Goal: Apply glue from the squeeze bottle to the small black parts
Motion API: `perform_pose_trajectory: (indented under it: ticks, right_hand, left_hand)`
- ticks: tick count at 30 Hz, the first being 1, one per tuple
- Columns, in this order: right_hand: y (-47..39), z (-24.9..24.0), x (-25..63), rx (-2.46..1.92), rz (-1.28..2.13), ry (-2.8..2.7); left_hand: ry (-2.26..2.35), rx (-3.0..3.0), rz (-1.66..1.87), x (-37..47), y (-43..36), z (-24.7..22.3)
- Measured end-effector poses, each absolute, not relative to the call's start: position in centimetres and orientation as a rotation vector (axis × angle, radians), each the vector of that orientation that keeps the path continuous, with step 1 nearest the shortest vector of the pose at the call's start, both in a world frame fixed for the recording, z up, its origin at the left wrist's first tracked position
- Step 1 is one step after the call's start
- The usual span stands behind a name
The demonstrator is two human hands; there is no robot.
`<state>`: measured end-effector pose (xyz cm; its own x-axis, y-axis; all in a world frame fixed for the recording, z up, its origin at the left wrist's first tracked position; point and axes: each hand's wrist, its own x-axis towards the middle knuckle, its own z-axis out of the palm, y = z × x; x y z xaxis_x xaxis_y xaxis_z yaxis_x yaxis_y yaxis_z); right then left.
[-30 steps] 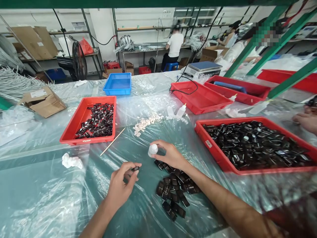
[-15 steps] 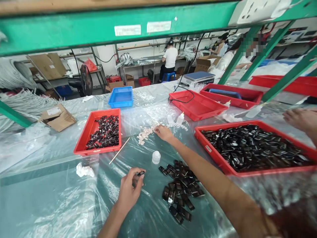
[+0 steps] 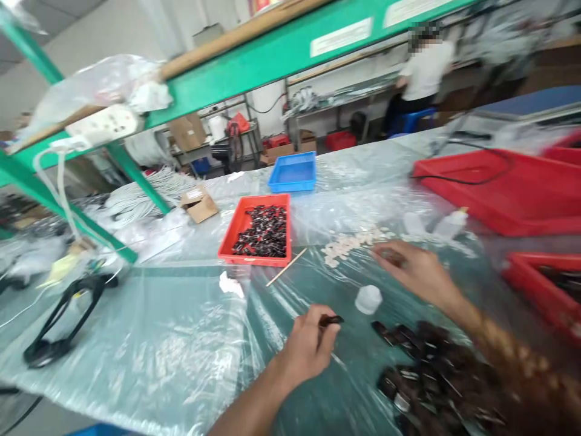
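Note:
My left hand (image 3: 313, 346) is closed over the table, pinching a small black plastic piece (image 3: 333, 320) between thumb and fingers. My right hand (image 3: 414, 270) hovers just right of a scatter of small whitish pieces (image 3: 338, 247). Its thumb and fingers are drawn together; whatever is between them, if anything, is too small and blurred to make out. Between the two hands stands a small translucent white cup-like container (image 3: 368, 300). Below my right forearm lies a loose heap of glossy black pieces (image 3: 422, 369), smeared by motion.
A red tray (image 3: 287, 242) of small black pieces sits ahead, with a thin wooden stick (image 3: 285, 267) beside it and a blue tray (image 3: 292, 172) behind. Squeeze bottles (image 3: 451, 224) and red trays (image 3: 481, 194) are at right. A green shelf beam (image 3: 254, 75) crosses above.
The view has swung left, so the table's things appear farther right. My right hand has drawn slightly back from the whitish pieces. My left hand still holds the black piece.

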<state>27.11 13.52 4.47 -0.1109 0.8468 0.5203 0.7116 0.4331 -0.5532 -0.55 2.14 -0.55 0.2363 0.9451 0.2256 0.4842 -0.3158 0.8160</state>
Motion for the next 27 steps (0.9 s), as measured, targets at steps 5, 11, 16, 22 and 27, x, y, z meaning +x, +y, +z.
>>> perform_pose_trajectory:
  ticks: [5, 11, 16, 22, 27]
  right_hand:
    - [7.6, 1.5, 26.3, -0.9, 0.471, -1.92]
    - [2.7, 2.6, 23.2, -0.725, 0.672, -1.903]
    - [3.7, 3.2, 22.2, -0.647, 0.709, -1.856]
    - [3.6, 2.7, 22.3, -0.604, 0.721, -1.851]
    - [3.1, 1.9, 22.1, -0.566, 0.656, -1.819]
  left_hand:
    - [1.334, 1.895, 0.992, -0.1, 0.9, 0.6]
    - [1.261, 1.91, 0.987, 0.5, -0.2, 0.8]
    - [1.128, 1.848, 0.99, 0.0, 0.5, -0.7]
    - [0.995, 1.718, 1.043, -0.3, 0.7, -2.8]
    - [0.864, 1.527, 1.17, 0.5, 0.0, -3.4]
